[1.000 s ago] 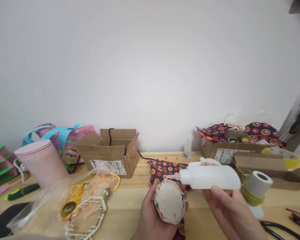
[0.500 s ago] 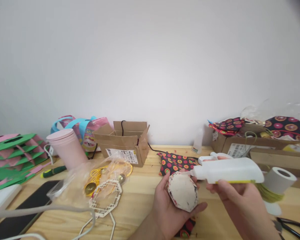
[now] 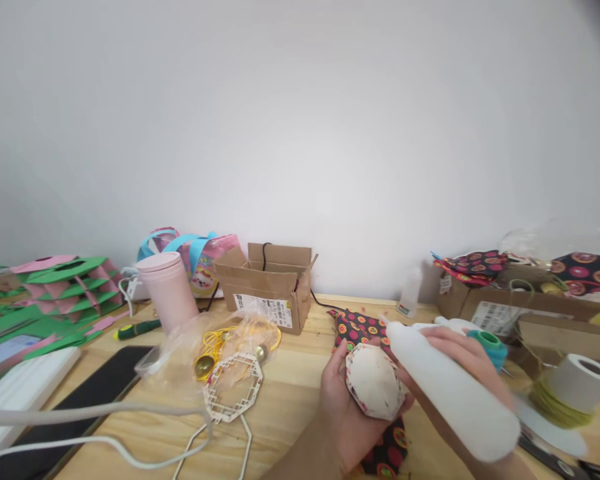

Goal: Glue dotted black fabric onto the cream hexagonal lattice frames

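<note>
In my left hand [image 3: 343, 417] lies a pale octagonal disc [image 3: 373, 381] with a dark patterned edge, cradled by the palm and fingers. My right hand [image 3: 473, 363] is wrapped around a white translucent squeeze bottle [image 3: 450, 393]. The bottle slants, its nozzle end up and left, just above and right of the disc; the nozzle tip looks apart from the disc's face. Dark cloth with a round flower pattern [image 3: 365, 327] lies on the table behind and below my left hand.
Left are a lattice octagonal frame [image 3: 234, 388], yellow cord [image 3: 211, 347] in clear plastic, a pink tumbler [image 3: 167, 290] and a black phone-like slab [image 3: 95, 397]. Behind stand an open cardboard box [image 3: 265, 287] and a small bottle [image 3: 409, 293]. A thread spool [image 3: 583, 383] and teal spool [image 3: 490, 343] sit right.
The squeeze bottle has swung from level to a steep slant, its base now toward me, and its tip has lifted off the disc's edge. The view has turned slightly left.
</note>
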The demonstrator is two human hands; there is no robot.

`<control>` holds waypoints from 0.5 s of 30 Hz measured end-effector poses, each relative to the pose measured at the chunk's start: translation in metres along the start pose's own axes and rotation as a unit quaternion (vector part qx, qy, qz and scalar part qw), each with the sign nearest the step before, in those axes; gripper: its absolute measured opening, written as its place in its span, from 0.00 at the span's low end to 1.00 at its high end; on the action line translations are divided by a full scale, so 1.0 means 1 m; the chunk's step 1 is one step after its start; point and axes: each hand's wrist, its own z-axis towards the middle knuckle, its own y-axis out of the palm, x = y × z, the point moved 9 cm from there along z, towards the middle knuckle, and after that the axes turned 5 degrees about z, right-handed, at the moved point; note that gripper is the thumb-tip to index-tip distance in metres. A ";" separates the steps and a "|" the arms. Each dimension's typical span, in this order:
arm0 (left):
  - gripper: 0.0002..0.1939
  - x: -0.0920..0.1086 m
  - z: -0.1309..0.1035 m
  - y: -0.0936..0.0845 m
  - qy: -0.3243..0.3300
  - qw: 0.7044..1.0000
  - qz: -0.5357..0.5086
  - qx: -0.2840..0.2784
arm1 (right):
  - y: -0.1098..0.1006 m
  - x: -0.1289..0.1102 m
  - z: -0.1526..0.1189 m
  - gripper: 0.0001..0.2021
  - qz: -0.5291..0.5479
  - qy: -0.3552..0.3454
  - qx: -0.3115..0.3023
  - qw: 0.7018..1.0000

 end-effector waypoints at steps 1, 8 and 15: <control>0.21 0.000 0.001 0.002 -0.003 1.000 -0.009 -0.005 | 0.002 0.001 -0.004 0.15 -0.007 0.000 0.002 1.000; 0.18 -0.008 -0.001 0.005 -0.033 0.998 -0.057 -0.015 | 0.000 0.009 -0.015 0.18 0.016 0.037 0.023 0.999; 0.17 -0.012 0.000 0.002 -0.042 0.997 -0.060 -0.009 | 0.006 -0.003 -0.018 0.25 -0.011 -0.155 -0.078 0.985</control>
